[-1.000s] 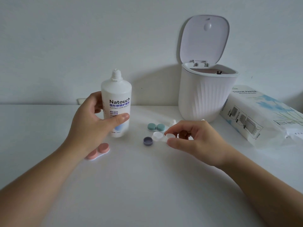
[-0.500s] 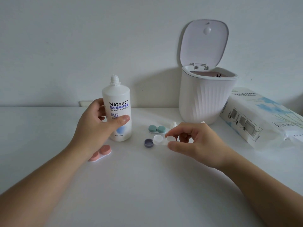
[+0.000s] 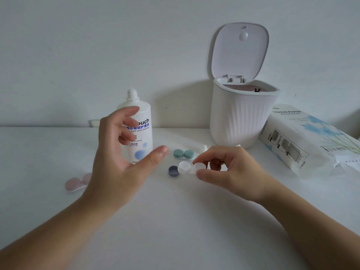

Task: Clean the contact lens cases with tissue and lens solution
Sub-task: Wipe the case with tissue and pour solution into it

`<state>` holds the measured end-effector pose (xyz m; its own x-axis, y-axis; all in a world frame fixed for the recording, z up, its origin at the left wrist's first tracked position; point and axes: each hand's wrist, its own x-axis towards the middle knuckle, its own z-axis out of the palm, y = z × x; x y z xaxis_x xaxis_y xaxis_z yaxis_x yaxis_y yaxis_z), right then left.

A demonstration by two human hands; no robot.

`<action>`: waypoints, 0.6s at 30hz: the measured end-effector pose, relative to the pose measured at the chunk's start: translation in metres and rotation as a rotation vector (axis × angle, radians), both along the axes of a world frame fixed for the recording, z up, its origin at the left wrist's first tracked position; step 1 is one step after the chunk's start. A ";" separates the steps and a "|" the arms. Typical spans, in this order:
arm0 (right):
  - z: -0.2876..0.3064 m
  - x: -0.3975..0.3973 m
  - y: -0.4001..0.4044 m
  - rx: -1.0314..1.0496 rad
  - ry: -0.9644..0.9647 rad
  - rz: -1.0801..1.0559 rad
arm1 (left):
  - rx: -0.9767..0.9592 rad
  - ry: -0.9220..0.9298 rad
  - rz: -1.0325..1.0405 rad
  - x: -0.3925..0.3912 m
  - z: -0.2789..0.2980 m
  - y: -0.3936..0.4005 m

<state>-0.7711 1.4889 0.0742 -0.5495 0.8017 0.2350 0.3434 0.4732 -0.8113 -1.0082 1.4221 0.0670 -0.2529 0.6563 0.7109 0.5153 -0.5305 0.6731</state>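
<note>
- Clear plastic contact lens case (image 3: 188, 168) is sitting near the middle of the white table (image 3: 175, 221), and the right hand (image 3: 229, 172) is pinching its right cup between thumb and fingertip, probably to keep it from sliding.
- Both cups of this clear case are showing open tops, so they are looking ready for some solution.
- One small round purple cap (image 3: 173, 170) is lying upside down, touching the left end of the clear case, most likely put there to stay close by.
- The left hand (image 3: 124, 151) is hanging in front of the tall white lens solution bottle (image 3: 139, 131) with fingers spread and thumb out; it is gripping nothing.
- That bottle is standing upright toward the back edge of the table with its cap off, so the bare tip is waiting for a squeeze.
- A green lens case with two round lids (image 3: 183, 154) is lying just behind the clear one, lids on, likely waiting its turn.
- A pink lens case (image 3: 77, 183) is lying toward the left side of the table, partly hidden behind the left wrist.
- A white ribbed bin (image 3: 241, 117) is standing at the back with its lid up, handy for used tissue.
- A soft white pack of tissue paper (image 3: 303, 139) is lying by the right edge, within reach for the wiping.
</note>
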 end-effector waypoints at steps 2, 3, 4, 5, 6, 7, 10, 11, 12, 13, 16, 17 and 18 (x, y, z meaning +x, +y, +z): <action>0.000 0.000 0.000 -0.003 0.000 0.003 | -0.016 -0.025 -0.043 0.005 -0.002 -0.002; 0.000 0.000 0.000 -0.004 -0.001 0.005 | -0.042 -0.025 -0.063 0.005 -0.003 -0.002; 0.000 0.000 -0.001 -0.003 -0.004 0.008 | -0.082 -0.004 -0.082 0.006 -0.005 -0.002; 0.000 -0.001 -0.001 -0.002 -0.005 0.012 | -0.144 0.032 -0.107 0.006 -0.006 -0.002; 0.000 -0.001 -0.001 -0.001 -0.005 0.015 | -0.223 0.070 -0.141 0.007 -0.008 -0.002; 0.000 -0.001 -0.002 0.001 -0.005 0.017 | -0.309 0.103 -0.178 0.007 -0.010 -0.002; 0.000 -0.001 -0.002 0.012 -0.011 0.023 | -0.509 0.191 -0.244 0.009 -0.017 0.001; 0.000 -0.001 -0.002 0.013 -0.011 0.027 | -0.548 0.207 -0.243 0.009 -0.018 0.002; 0.000 -0.001 -0.003 0.015 -0.012 0.030 | -0.572 0.211 -0.238 0.009 -0.018 0.002; 0.000 -0.001 -0.003 0.021 -0.015 0.032 | -0.588 0.205 -0.234 0.009 -0.018 0.003; 0.001 -0.003 -0.005 0.028 -0.028 0.032 | -0.637 0.184 -0.227 0.010 -0.018 0.003; 0.001 -0.003 -0.006 0.023 -0.026 0.034 | -0.653 0.171 -0.236 0.010 -0.018 0.003; 0.001 -0.003 -0.006 0.018 -0.024 0.038 | -0.669 0.147 -0.256 0.011 -0.017 0.003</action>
<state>-0.7743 1.4828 0.0756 -0.5850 0.7762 0.2352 0.3446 0.5004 -0.7943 -0.9968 1.4248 0.0495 0.0339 0.9878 0.1518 0.5406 -0.1459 0.8285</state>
